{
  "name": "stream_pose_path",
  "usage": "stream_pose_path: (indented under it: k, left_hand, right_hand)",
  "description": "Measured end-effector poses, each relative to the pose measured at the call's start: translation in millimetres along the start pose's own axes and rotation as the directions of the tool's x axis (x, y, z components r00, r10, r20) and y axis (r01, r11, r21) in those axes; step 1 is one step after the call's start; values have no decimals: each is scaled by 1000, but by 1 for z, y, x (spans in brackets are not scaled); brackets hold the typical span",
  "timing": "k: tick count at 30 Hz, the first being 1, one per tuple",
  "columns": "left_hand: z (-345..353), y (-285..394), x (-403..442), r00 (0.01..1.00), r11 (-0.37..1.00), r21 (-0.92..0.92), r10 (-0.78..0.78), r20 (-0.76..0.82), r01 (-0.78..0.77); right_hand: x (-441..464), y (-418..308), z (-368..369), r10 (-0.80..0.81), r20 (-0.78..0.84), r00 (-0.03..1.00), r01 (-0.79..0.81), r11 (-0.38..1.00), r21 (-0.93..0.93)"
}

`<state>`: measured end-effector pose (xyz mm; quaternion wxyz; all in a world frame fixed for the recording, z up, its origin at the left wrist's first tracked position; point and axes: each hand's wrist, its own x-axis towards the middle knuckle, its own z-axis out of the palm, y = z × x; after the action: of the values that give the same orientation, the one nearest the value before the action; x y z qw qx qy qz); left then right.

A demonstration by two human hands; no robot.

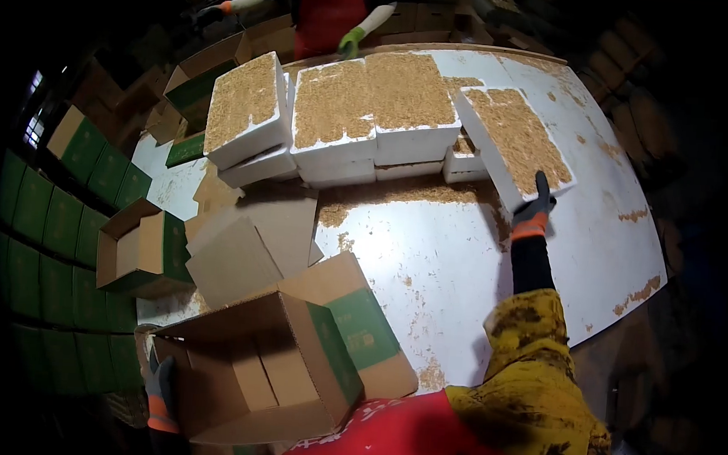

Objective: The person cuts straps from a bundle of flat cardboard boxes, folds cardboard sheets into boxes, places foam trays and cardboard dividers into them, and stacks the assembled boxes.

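The gloved right hand [534, 210] is gripping the near end of a white block [512, 143] topped with brown granular matter [529, 146]; the block is slanting at the right end of a row of similar blocks [334, 105] on the white table [420, 264]. The gloved left hand [160, 383] is touching the left wall of an open carton [302, 353]; the view is not showing whether its fingers are pinching

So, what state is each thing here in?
Tilted white box: crumb-covered on top
Right hand: gripping that box's near end
Stacked white boxes: crumb-covered too
Near carton: open, no goods visible
Left hand: at that carton's edge, grip unclear
Small carton: open
Cardboard sheets: overlapping
Tabletop: crumb-strewn
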<state>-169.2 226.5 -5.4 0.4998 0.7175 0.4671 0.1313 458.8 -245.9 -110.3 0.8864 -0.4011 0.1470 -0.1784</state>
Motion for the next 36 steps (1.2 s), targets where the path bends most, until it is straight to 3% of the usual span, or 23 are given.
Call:
stream_pose_path:
  k: [3, 4, 5, 7, 8, 9, 11, 12, 14, 15, 16, 18, 20, 22, 24, 26, 27, 29, 30, 32, 33, 34, 36]
  left_hand:
    - [9, -1, -7, 990, 945, -324, 90, 108, -51]
    - [2, -8, -4, 990, 984, -127, 131, 47, -124]
    - [-1, -7, -5, 913, 875, 263, 384, 139, -408]
    - [-8, -8, -9, 844, 693, 484, 464, 268, -534]
    - [-6, -10, -6, 901, 815, 384, 376, 218, -433]
    - [-3, -16, -5, 893, 854, 269, 404, 197, -446]
    - [13, 4, -4, 992, 991, -111, 83, 94, -72]
    - [16, 12, -9, 989, 994, -41, 101, 107, -97]
    - [13, 11, -14, 916, 899, 197, 362, 172, -392]
    - [11, 0, -9, 848, 785, 322, 476, 232, -529]
    - [9, -5, -6, 840, 785, 299, 501, 209, -542]
    - [13, -5, -5, 826, 785, 257, 540, 159, -563]
    - [21, 7, -15, 930, 913, -238, 358, 84, -330]
    - [4, -26, -5, 835, 831, 115, 523, 169, -544]
    - [9, 2, -22, 891, 877, -260, 442, 106, -404]
    - [6, 4, -25, 902, 861, -383, 411, 134, -335]
    - [13, 16, -27, 954, 689, -725, 210, 215, 12]
    - [6, 10, -25, 936, 602, -778, 137, 325, 182]
    - [-1, 8, -27, 922, 634, -765, 218, 320, 116]
    - [-2, 11, -35, 918, 643, -764, 269, 290, 52]
    - [-3, -7, -27, 798, 392, -848, 343, 495, 358]
    - [0, -16, -20, 777, 366, -836, 342, 528, 408]
    - [7, -16, -18, 875, 615, -778, 298, 382, 130]
  right_hand:
    - [-36, -70, -38, 138, 339, 931, -164, 985, 50]
    - [-61, -98, -40, 160, 392, 906, -189, 981, 37]
    - [-82, -120, -37, 193, 445, 875, -224, 974, 18]
    - [-120, -155, -53, 230, 465, 855, -248, 969, -23]
    - [-142, -164, -65, 45, 563, 825, 153, 942, -299]
    - [-168, -172, -67, 14, 634, 773, 287, 884, -370]
    - [-218, -189, -66, -38, 746, 664, 512, 750, -418]
    - [-246, -196, -60, -20, 806, 592, 547, 745, -383]
    - [-290, -202, -47, 217, 689, 691, 34, 943, -331]
    - [-303, -195, -53, 104, 839, 534, 337, 884, -324]
    - [-309, -193, -59, 144, 873, 465, 436, 821, -368]
    - [-344, -196, -38, 243, 872, 424, 415, 804, -426]
    - [-382, -200, -9, 351, 857, 377, 401, 772, -493]
    - [-421, -207, 33, 617, 659, 430, 166, 664, -729]
    - [-456, -199, 62, 723, 563, 401, 53, 595, -802]
    - [-483, -186, 76, 740, 553, 384, 23, 591, -806]
    - [-493, -177, 80, 763, 539, 358, -1, 577, -817]
    - [-493, -155, 78, 810, 491, 320, -80, 540, -838]
    - [-490, -147, 82, 840, 467, 276, -59, 500, -864]
    - [-486, -145, 103, 915, 353, 195, 418, 248, -874]
    - [-481, -144, 104, 924, 317, 214, 575, 143, -805]
    - [-476, -144, 106, 932, 280, 232, 710, 35, -704]
    - [-461, -124, 97, 935, 303, 183, 894, -30, -448]
